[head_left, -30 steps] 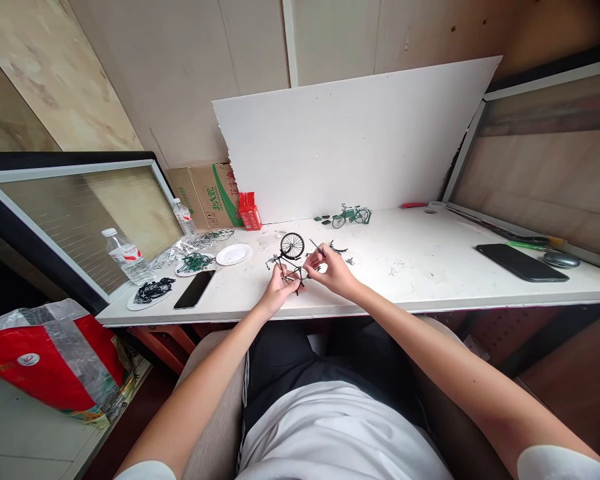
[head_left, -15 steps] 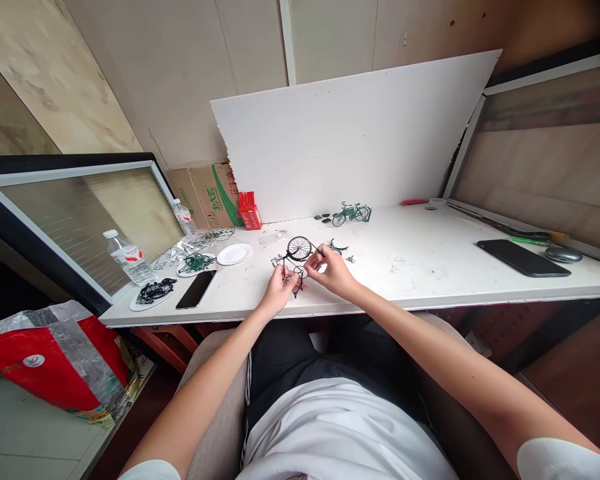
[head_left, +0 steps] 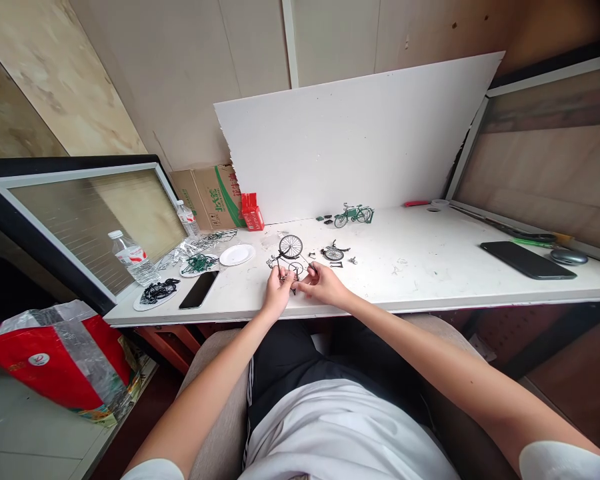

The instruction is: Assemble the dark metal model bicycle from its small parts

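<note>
A black model bicycle [head_left: 291,247], with one spoked wheel on its far end, is held just above the front of the white table. My left hand [head_left: 279,290] is closed on its frame from the left. My right hand [head_left: 323,283] has its fingers bent in at the frame's near right side, pinching at a part there; my fingers hide most of that spot. Beyond my right hand lie a loose black spoked wheel [head_left: 334,254] and several small dark parts. A finished-looking green model bicycle [head_left: 354,215] stands farther back.
At left are plates with black parts [head_left: 160,291] and green parts [head_left: 199,264], a white plate [head_left: 237,255], a phone [head_left: 199,289] and a water bottle [head_left: 133,258]. A red box [head_left: 251,212] stands behind. Another black phone [head_left: 527,259] lies at right.
My right hand has come down and closer to the left hand at the bicycle's near end. The model has shifted slightly left, and the loose wheel behind is now uncovered.
</note>
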Action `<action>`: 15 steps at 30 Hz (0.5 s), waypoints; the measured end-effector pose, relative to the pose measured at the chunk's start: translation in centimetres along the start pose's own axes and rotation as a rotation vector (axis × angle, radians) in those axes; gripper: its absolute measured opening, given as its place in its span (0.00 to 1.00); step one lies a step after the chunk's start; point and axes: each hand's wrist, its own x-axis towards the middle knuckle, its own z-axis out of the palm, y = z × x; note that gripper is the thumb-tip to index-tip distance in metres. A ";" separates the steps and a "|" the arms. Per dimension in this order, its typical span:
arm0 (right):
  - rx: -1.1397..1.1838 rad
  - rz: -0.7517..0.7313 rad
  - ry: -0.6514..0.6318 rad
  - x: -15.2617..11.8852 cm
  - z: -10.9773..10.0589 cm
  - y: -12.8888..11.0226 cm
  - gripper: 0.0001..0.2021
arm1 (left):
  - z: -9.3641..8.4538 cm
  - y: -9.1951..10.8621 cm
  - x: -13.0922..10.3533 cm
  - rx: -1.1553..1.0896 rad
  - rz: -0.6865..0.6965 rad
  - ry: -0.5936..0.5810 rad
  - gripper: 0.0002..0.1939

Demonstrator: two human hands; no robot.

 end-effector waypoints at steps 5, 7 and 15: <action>0.184 0.037 -0.037 0.1 0.5 0.8 0.35 | 0.2 0.0 -0.1 0.010 0.020 0.006 0.25; 0.207 0.028 -0.037 0.1 0.5 0.9 0.36 | 0.3 0.1 -0.1 0.027 0.020 0.024 0.25; 0.243 0.082 0.056 0.1 0.3 0.6 0.35 | 0.4 0.2 -0.2 0.026 0.017 -0.007 0.23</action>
